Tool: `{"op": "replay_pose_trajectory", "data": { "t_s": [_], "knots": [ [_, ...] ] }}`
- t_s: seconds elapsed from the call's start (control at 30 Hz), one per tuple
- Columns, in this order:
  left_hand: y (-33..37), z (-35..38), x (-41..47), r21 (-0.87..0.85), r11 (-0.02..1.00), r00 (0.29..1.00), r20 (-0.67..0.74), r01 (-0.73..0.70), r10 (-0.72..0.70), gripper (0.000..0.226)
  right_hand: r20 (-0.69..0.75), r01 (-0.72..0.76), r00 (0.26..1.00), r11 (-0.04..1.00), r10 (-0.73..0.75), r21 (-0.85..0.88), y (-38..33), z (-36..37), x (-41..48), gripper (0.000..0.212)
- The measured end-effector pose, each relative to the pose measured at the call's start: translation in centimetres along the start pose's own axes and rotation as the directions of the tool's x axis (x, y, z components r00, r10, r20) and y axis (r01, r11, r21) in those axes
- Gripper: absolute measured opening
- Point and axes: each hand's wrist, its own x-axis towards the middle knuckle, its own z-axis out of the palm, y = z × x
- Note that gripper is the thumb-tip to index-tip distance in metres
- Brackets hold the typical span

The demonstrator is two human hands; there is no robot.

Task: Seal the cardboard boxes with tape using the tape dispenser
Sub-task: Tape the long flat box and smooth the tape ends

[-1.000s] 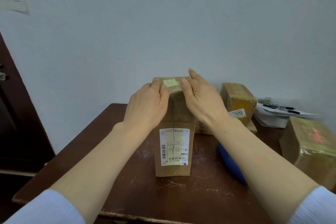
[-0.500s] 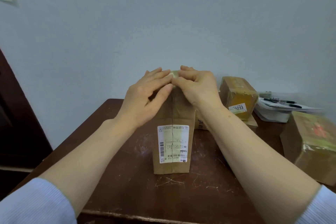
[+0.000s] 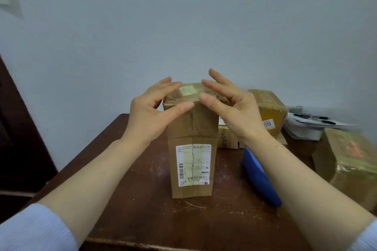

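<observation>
Scratched brown table (image 3: 142,220), pale wall (image 3: 183,16), black pens (image 3: 314,117) on white papers (image 3: 302,133), dark door (image 3: 20,138)

The left forearm (image 3: 98,169) and the right forearm (image 3: 306,179) reach forward and draw closer together toward the wrists, bare below pale blue sleeves (image 3: 34,228) pushed up near the elbows. The left hand (image 3: 151,112) and the right hand (image 3: 238,112) are raised side by side with palms turned toward each other, fingers (image 3: 163,85) straight, slightly spread and pointing up and away. Each thumb (image 3: 179,110) stretches inward toward the other, the two tips near but apart, both hands uncurled.
</observation>
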Motion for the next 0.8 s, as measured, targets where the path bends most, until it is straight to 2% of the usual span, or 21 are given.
{"op": "replay_pose_trajectory", "data": {
  "t_s": [0.07, 0.17, 0.27, 0.37, 0.47, 0.63, 0.7, 0.8],
  "knots": [
    [-0.2, 0.0, -0.3, 0.024, 0.998, 0.998, -0.028, -0.052, 0.053, 0.038, 0.019, 0.106, 0.994, 0.990, -0.105, -0.090, 0.8, 0.1, -0.2, 0.033],
    [-0.6, -0.1, -0.2, 0.117, 0.980, 0.987, 0.024, -0.163, 0.161, 0.036, 0.035, 0.232, 0.973, 0.959, -0.229, -0.164, 1.6, 0.1, 0.2, 0.027],
    [-0.8, -0.1, 0.3, 0.174, 0.962, 0.977, 0.076, -0.209, 0.198, 0.032, 0.003, 0.286, 0.957, 0.939, -0.291, -0.189, 2.1, 0.1, 0.7, 0.022],
    [-1.0, 0.0, 0.4, 0.100, 0.982, 0.985, 0.068, -0.163, 0.157, 0.034, 0.004, 0.238, 0.971, 0.966, -0.239, -0.099, 1.9, -0.3, 1.0, 0.023],
    [-1.2, -0.2, 0.4, 0.019, 0.994, 0.991, 0.083, -0.105, 0.103, 0.037, 0.095, 0.157, 0.984, 0.985, -0.150, -0.070, 1.5, -1.1, 1.5, 0.029],
    [-0.7, 0.4, 1.0, 0.041, 0.988, 0.986, 0.084, -0.147, 0.143, 0.028, 0.063, 0.233, 0.972, 0.963, -0.227, -0.136, 2.0, -0.5, 1.7, 0.025],
    [-0.8, 0.0, 1.1, 0.027, 0.993, 0.986, 0.122, -0.119, 0.115, 0.030, 0.081, 0.164, 0.984, 0.984, -0.158, -0.075, 1.5, -0.9, 1.9, 0.026],
    [-0.7, -0.9, 1.0, -0.019, 0.998, 0.981, 0.185, -0.052, 0.054, 0.031, 0.184, 0.079, 0.980, 0.996, -0.071, -0.036, 1.0, -1.8, 1.9, 0.029]
  ]
}}
